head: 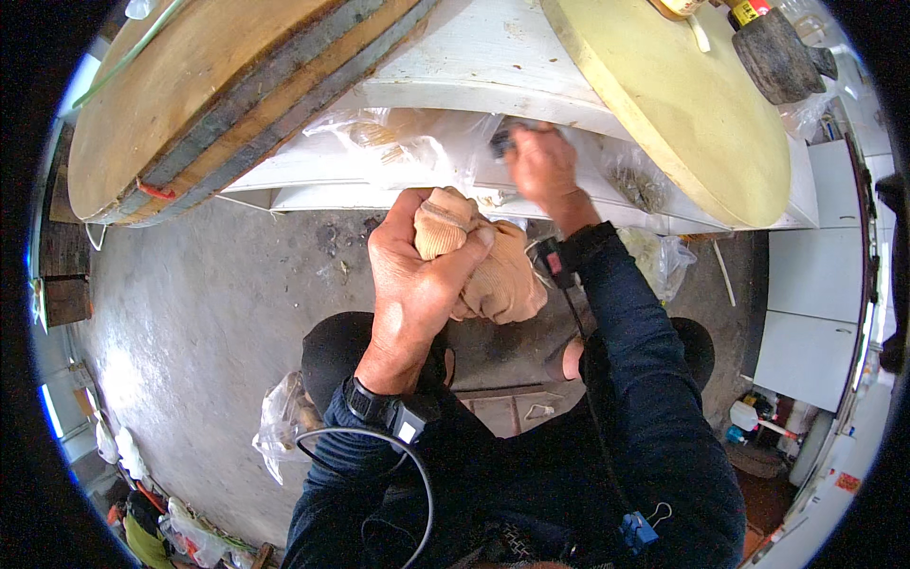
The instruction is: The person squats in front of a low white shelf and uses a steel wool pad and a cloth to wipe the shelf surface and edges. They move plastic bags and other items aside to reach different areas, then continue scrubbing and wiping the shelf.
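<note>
My left hand [416,277] grips a bunched tan ribbed cloth [505,274], its rolled end poking up between thumb and fingers and the rest hanging to the right. Up and to the right, my right hand [544,167] reaches to the white shelf [398,174] beneath the counter, its fingers closed around a small dark object [503,141]; motion blur hides what it is. Beside that hand, on the shelf, lies a clear plastic bag [426,142] with pale contents. Another clear bag [636,178] with brownish dried contents is to the right of the wrist.
A thick round wooden chopping board [199,92] overhangs at upper left, a yellowish round board [675,99] at upper right. A dark stone mortar [778,60] stands beyond it. A plastic bag [284,419] is by my left leg. White cabinets [810,274] line the right side.
</note>
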